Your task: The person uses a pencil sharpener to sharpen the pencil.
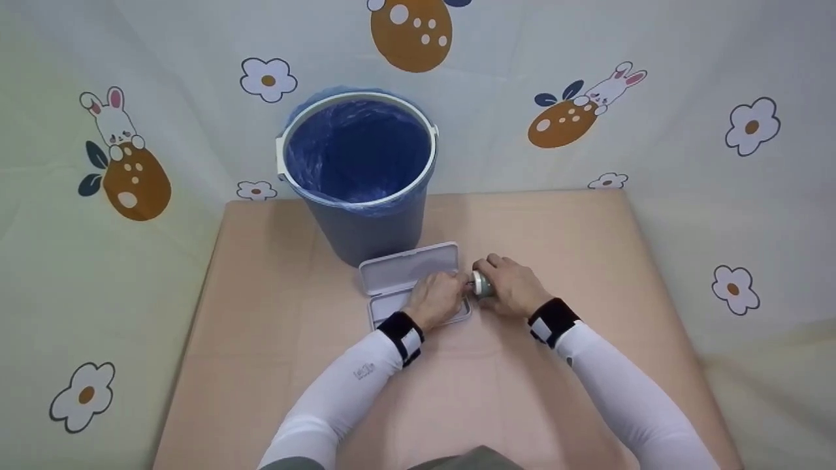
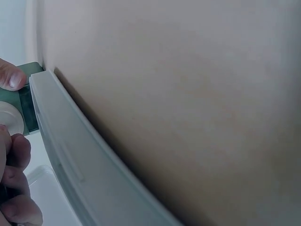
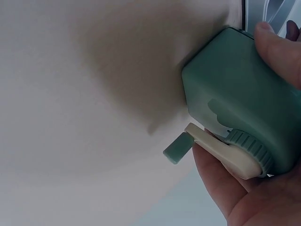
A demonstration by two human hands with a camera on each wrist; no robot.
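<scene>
My right hand (image 1: pixel 516 287) grips a green hand-crank pencil sharpener (image 3: pixel 240 80) by its body, thumb on one side and fingers around the other. Its cream crank (image 3: pixel 218 153) with a green knob faces the right wrist camera. A round white part on the sharpener points toward my left hand (image 1: pixel 436 298). The left fingers are curled and pinch a thin dark pencil (image 1: pixel 469 283), mostly hidden, whose end is at that white part. Under the left hand, an open pale pencil case (image 1: pixel 408 271) lies with its lid folded back; the hand covers part of its tray.
A grey bin (image 1: pixel 375 228) lined with a blue bag (image 1: pixel 356 150) stands at the back of the table, right behind the case lid. The table (image 1: pixel 313 313) has a pinkish cover, with a printed curtain (image 1: pixel 496 130) hanging around its back and sides.
</scene>
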